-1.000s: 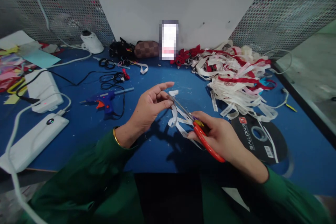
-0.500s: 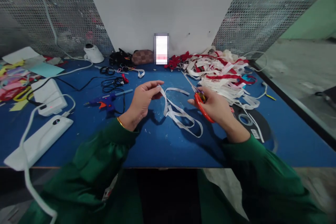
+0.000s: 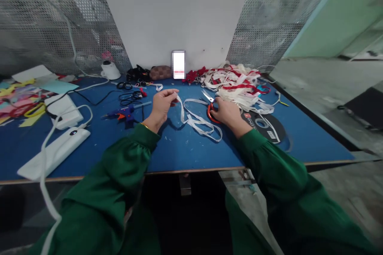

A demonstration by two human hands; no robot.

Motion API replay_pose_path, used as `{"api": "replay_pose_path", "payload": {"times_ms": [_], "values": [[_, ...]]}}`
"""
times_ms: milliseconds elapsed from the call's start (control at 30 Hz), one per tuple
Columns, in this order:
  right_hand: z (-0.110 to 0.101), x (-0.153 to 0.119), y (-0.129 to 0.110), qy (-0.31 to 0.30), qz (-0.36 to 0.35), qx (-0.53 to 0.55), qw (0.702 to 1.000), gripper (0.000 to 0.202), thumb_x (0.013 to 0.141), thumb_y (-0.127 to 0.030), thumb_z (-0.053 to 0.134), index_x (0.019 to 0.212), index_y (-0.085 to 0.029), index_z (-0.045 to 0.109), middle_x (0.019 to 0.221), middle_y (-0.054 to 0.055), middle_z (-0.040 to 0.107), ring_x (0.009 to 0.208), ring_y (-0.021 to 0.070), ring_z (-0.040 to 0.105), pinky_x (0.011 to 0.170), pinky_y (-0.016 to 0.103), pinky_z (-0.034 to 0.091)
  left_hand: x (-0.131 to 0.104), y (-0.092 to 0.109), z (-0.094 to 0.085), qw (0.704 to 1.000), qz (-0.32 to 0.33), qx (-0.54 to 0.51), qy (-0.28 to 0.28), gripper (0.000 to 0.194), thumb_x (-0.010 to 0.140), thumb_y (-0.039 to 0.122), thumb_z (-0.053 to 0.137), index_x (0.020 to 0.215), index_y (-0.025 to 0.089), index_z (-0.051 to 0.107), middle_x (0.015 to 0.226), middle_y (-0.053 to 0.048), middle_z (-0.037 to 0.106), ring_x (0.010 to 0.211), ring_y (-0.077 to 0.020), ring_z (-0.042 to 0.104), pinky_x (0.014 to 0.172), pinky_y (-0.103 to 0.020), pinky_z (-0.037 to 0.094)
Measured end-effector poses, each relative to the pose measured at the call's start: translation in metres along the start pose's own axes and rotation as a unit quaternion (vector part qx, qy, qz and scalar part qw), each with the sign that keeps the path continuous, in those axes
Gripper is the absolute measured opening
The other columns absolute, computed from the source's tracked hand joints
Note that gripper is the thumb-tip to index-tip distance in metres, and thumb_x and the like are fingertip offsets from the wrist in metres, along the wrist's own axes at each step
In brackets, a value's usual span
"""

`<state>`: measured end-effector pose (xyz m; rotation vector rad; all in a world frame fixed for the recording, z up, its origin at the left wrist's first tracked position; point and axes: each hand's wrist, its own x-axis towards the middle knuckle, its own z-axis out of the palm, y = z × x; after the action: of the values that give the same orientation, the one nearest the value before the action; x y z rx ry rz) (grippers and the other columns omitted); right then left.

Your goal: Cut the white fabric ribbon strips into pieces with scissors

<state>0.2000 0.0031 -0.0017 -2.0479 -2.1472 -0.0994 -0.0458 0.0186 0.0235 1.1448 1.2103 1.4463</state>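
Note:
My left hand (image 3: 161, 106) is closed in a pinch on one end of a narrow white ribbon (image 3: 182, 112). From there the ribbon drops to the blue table and lies in loose loops between my two hands. My right hand (image 3: 228, 112) is closed around the red handles of a pair of scissors (image 3: 211, 114), low at the tabletop. The scissors' blades point away from me and to the left, slightly parted. Part of the handles is hidden under my fingers.
A pile of white and red ribbons (image 3: 236, 83) lies behind my right hand, and a black ribbon spool (image 3: 263, 125) beside my right wrist. A blue glue gun (image 3: 127, 114), a white power bank (image 3: 56, 153) and cables are on the left. A phone (image 3: 178, 64) stands at the back.
My right hand has come down and left with the scissors, whose blades now show farther apart. My left hand keeps its pinch on the ribbon. The camera view has shifted.

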Motion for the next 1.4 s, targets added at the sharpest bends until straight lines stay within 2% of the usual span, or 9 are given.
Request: {"api": "replay_pose_path", "payload": {"times_ms": [267, 333, 400, 467, 567, 767, 967, 1200, 1400], "values": [[-0.02, -0.002, -0.012, 0.029, -0.043, 0.1, 0.994, 0.035, 0.097, -0.042, 0.054, 0.11, -0.015, 0.072, 0.113, 0.018, 0.072, 0.104, 0.0294, 0.067, 0.083, 0.035, 0.048, -0.02, -0.007, 0.015, 0.995, 0.055, 0.022, -0.083, 0.019, 0.069, 0.027, 0.075, 0.083, 0.015, 0.077, 0.062, -0.001, 0.067, 0.057, -0.0123, 0.059, 0.057, -0.024, 0.044], [-0.024, 0.0, -0.029, 0.0, -0.106, 0.307, 0.946, 0.034, 0.098, -0.042, 0.053, 0.115, -0.019, 0.07, 0.114, 0.011, 0.074, 0.104, 0.0235, 0.067, 0.086, 0.032, 0.049, -0.023, -0.006, 0.017, 0.991, 0.093, 0.026, -0.098, 0.018, 0.071, 0.029, 0.075, 0.084, 0.016, 0.078, 0.064, -0.001, 0.069, 0.058, -0.0125, 0.06, 0.059, -0.024, 0.046], [-0.025, 0.003, -0.05, -0.067, -0.173, 0.496, 0.848, 0.032, 0.095, -0.041, 0.056, 0.112, -0.018, 0.07, 0.108, 0.008, 0.076, 0.099, 0.0201, 0.068, 0.085, 0.031, 0.05, -0.023, -0.004, 0.015, 0.987, 0.122, 0.028, -0.097, 0.018, 0.072, 0.029, 0.075, 0.083, 0.016, 0.078, 0.068, -0.002, 0.071, 0.06, -0.013, 0.06, 0.061, -0.025, 0.047], [-0.023, 0.007, -0.07, -0.11, -0.171, 0.589, 0.782, 0.029, 0.092, -0.043, 0.058, 0.097, -0.017, 0.07, 0.079, 0.004, 0.074, 0.077, 0.0176, 0.068, 0.073, 0.029, 0.05, -0.02, -0.002, 0.011, 0.987, 0.138, 0.037, -0.077, 0.017, 0.072, 0.029, 0.075, 0.084, 0.017, 0.078, 0.071, -0.002, 0.072, 0.061, -0.0135, 0.062, 0.062, -0.026, 0.048], [-0.018, 0.013, -0.085, -0.108, -0.099, 0.646, 0.749, 0.034, 0.089, -0.047, 0.06, 0.071, -0.019, 0.061, 0.049, -0.004, 0.057, 0.05, 0.0129, 0.056, 0.053, 0.025, 0.041, -0.011, -0.002, 0.004, 0.989, 0.142, 0.043, -0.006, 0.018, 0.072, 0.026, 0.074, 0.086, 0.018, 0.078, 0.074, -0.002, 0.071, 0.063, -0.0132, 0.063, 0.06, -0.024, 0.046], [-0.015, 0.005, -0.077, -0.151, -0.068, 0.715, 0.68, 0.041, 0.074, -0.057, 0.075, 0.075, -0.019, 0.061, 0.058, -0.006, 0.059, 0.047, 0.0084, 0.051, 0.048, 0.022, 0.041, -0.003, -0.009, -0.001, 0.999, -0.008, -0.027, 0.039, 0.025, 0.061, 0.027, 0.078, 0.083, 0.016, 0.076, 0.071, -0.001, 0.068, 0.06, -0.0115, 0.06, 0.055, -0.022, 0.04], [-0.009, -0.007, -0.079, -0.215, -0.084, 0.675, 0.701, 0.044, 0.074, -0.058, 0.075, 0.07, -0.015, 0.064, 0.058, -0.002, 0.062, 0.04, 0.0063, 0.048, 0.041, 0.021, 0.036, -0.019, -0.007, 0.01, 0.999, 0.008, 0.009, -0.049, 0.024, 0.062, 0.03, 0.077, 0.081, 0.015, 0.077, 0.07, -0.001, 0.068, 0.062, -0.0129, 0.059, 0.055, -0.024, 0.042], [-0.001, -0.008, -0.081, -0.197, -0.042, 0.704, 0.681, 0.042, 0.084, -0.057, 0.063, 0.074, -0.017, 0.062, 0.046, -0.007, 0.052, 0.035, 0.0058, 0.043, 0.037, 0.019, 0.032, -0.01, -0.013, 0.005, 0.998, -0.027, -0.045, 0.04, 0.026, 0.06, 0.027, 0.08, 0.083, 0.015, 0.075, 0.072, 0.0, 0.067, 0.061, -0.0106, 0.059, 0.056, -0.022, 0.042], [-0.003, -0.008, -0.082, -0.109, -0.036, 0.731, 0.673, 0.039, 0.086, -0.057, 0.061, 0.075, -0.019, 0.062, 0.048, -0.007, 0.053, 0.034, 0.0065, 0.042, 0.037, 0.02, 0.032, -0.015, -0.01, 0.009, 0.989, -0.099, -0.111, -0.002, 0.038, 0.069, 0.042, 0.084, 0.092, 0.014, 0.07, 0.083, -0.006, 0.071, 0.069, -0.0146, 0.068, 0.058, -0.024, 0.049]]}}
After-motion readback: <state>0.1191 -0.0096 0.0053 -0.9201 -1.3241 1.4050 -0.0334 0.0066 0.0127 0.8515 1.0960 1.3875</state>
